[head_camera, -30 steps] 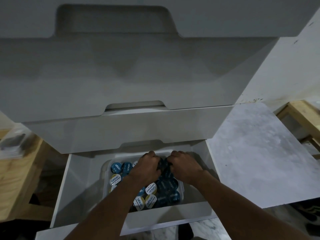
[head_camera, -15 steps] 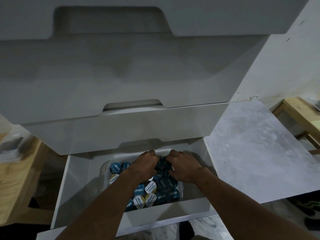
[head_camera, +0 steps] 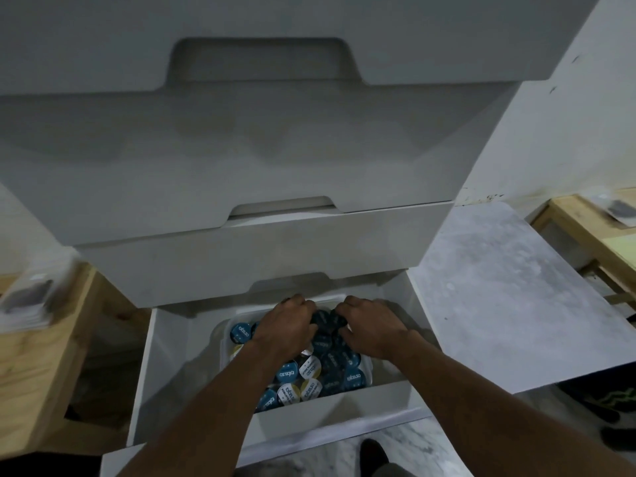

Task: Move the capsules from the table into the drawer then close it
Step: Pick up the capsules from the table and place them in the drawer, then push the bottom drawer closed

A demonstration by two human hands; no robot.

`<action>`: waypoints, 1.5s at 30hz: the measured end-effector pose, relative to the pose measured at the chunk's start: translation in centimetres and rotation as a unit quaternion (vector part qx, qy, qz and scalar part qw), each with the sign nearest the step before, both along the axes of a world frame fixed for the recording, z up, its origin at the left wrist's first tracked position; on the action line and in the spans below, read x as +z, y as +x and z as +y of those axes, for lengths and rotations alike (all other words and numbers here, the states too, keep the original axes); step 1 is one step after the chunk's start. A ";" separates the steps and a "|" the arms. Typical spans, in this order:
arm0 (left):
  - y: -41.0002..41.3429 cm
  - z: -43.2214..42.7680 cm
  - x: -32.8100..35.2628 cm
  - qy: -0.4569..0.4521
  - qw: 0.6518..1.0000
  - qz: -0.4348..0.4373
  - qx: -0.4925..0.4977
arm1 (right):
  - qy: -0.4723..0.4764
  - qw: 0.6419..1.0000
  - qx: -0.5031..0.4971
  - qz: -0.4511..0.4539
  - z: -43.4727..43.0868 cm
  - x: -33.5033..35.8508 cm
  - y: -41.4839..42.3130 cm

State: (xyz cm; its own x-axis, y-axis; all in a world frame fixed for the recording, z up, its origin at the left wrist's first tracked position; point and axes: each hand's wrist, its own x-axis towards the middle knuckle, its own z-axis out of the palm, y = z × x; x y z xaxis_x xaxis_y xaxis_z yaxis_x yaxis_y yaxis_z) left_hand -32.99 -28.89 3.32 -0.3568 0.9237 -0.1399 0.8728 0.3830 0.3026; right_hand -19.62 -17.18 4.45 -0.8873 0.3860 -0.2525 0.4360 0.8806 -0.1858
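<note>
The open drawer (head_camera: 172,373) may jam on closing if its heaped tub (head_camera: 368,371), mid-drawer, overflows, as the left grip (head_camera: 285,327) and right grip (head_camera: 373,330), both curled onto capsules (head_camera: 309,368) at the tub's far edge, could spill some.

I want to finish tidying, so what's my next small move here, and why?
Probably open both hands and lift them clear. The left hand and right hand sit curled over the capsules heaped in the clear tub inside the open drawer; whether either has a grip on any is hidden. The drawer can't close with arms in it.
</note>
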 end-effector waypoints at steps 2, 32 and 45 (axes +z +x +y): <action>-0.1 -0.7 0.1 0.011 1.000 0.003 0.007 | -0.002 1.000 -0.023 0.001 -0.7 0.2 0.1; 17.0 -16.3 4.8 0.134 0.976 0.139 0.097 | 0.039 0.986 -0.047 0.157 -15.2 2.7 13.5; 18.2 -20.3 -0.3 -0.046 0.986 0.087 0.139 | 0.015 0.998 -0.048 0.032 -17.9 -1.0 16.4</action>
